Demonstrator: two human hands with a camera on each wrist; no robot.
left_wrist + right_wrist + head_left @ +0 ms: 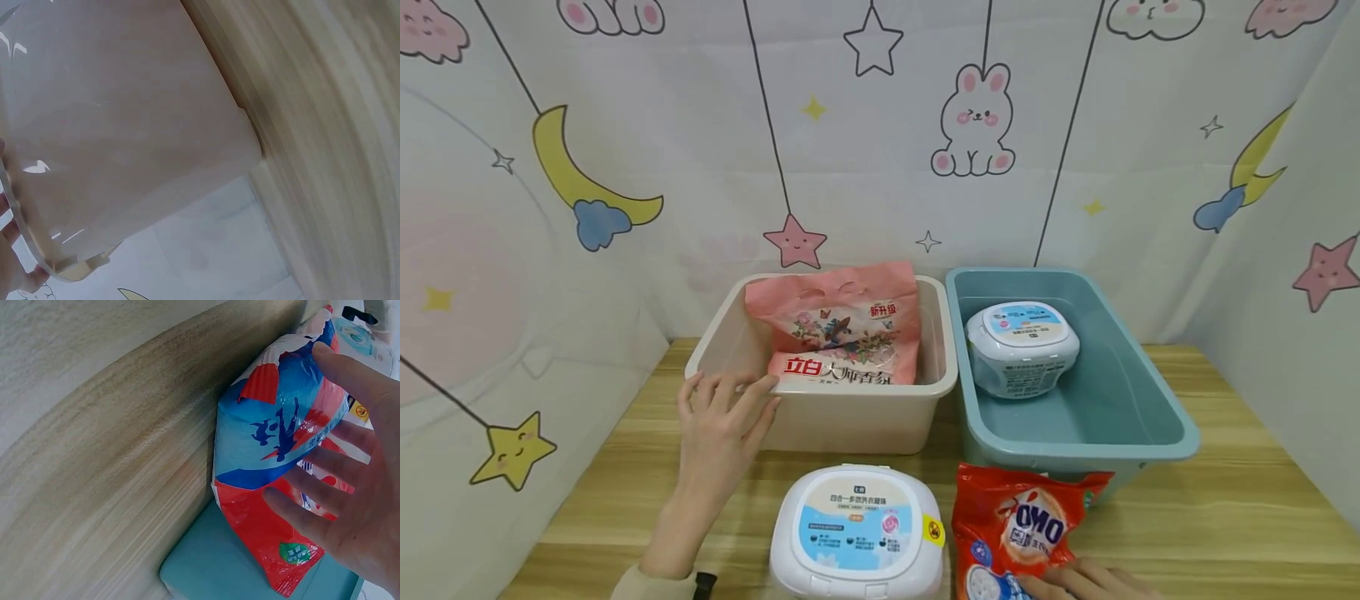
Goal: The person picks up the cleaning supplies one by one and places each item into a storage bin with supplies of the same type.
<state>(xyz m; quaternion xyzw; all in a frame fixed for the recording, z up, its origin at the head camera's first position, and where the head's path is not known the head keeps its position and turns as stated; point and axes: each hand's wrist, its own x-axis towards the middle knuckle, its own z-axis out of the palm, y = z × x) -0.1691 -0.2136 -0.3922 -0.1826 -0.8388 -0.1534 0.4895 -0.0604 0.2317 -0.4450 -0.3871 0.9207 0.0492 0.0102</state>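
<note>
The fingers of my left hand (721,425) hook over the front left rim of a cream plastic bin (850,421), with the thumb outside, just under the rim. Inside that bin stands a pink laundry detergent bag (842,325), leaning on the back wall. At the front right, my right hand (356,481) lies with straight, spread fingers against a red and blue OMO detergent bag (1018,529). The OMO bag lies on the table before a blue-green bin (1075,454). In the head view, most of this hand is cut off by the lower edge.
Beside the OMO bag sits a white lidded tub of laundry capsules (856,533). A similar white tub (1022,350) rests inside the blue-green bin, near its left wall. The bins stand side by side on the wooden table (1247,483), before a patterned cloth backdrop (880,150).
</note>
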